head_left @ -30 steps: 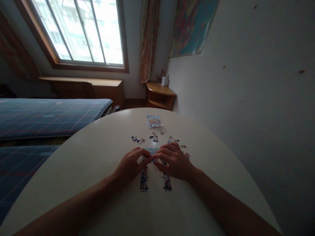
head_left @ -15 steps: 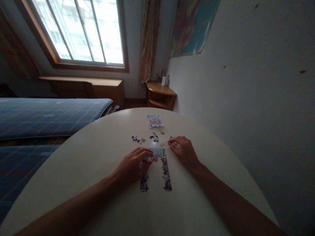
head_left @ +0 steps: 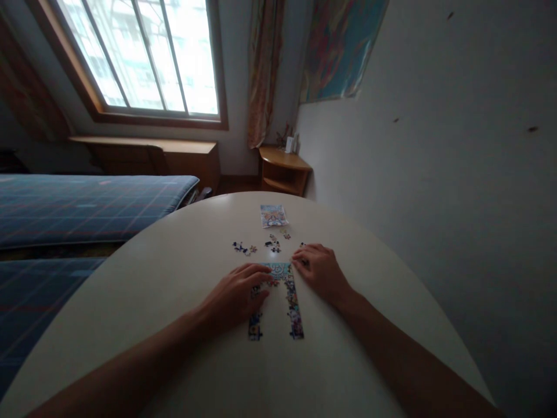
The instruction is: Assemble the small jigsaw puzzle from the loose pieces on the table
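Note:
A partly joined jigsaw puzzle (head_left: 294, 310) lies on the white round table, with a pale blue top band and two side strips around a gap. My left hand (head_left: 235, 293) rests over its upper left part, fingers stretched out and thumb apart; it hides some of that corner. At the upper right corner, my right hand (head_left: 322, 274) has its fingers curled together. They appear pinched on a small puzzle piece, which the fingers hide. Loose dark puzzle pieces (head_left: 273, 246) lie beyond the band, and another group of loose pieces (head_left: 243, 248) is to their left.
A printed picture packet (head_left: 274, 216) lies farther back on the white table (head_left: 183, 278). A bed with a plaid mattress (head_left: 87, 206) stands at the left, a wall (head_left: 418, 191) at the right. A wooden corner shelf (head_left: 285, 158) is beyond the table.
My right hand has shifted slightly left to the puzzle's corner. The pale loose piece by its fingertips no longer shows. My left hand has stayed almost still.

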Tool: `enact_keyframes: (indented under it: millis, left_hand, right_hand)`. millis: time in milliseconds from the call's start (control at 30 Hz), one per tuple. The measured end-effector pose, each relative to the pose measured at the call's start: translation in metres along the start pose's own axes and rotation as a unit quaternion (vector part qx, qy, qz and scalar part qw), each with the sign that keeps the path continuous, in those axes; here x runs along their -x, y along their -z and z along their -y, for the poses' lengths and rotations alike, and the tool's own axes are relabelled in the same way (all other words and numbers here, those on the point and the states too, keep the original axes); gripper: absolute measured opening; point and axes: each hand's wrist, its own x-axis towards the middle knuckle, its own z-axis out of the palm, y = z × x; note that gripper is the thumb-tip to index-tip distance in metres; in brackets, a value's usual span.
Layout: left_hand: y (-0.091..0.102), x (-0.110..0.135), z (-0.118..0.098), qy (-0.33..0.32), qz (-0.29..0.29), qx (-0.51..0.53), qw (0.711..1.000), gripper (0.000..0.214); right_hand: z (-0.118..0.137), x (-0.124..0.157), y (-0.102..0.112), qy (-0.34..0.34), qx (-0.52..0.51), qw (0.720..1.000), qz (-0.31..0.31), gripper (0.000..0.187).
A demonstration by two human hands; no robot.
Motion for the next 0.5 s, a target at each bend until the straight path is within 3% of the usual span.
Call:
enact_keyframes:
  millis: [267,500]
  left_hand:
    - [0.0014,-0.0011,-0.0014,-0.009,0.02,0.014,1.0,0.03]
    - [-0.0006,-0.0021,-0.0007,-0.013,0.022,0.017,1.0,0.031]
  right_hand:
    - [0.0007,-0.0036,0.0027,0.06,0.087,0.994,0.017,0.012]
    - [0.0062,-0.0079,0.0034,0.059,0.149,0.987,0.025,0.015]
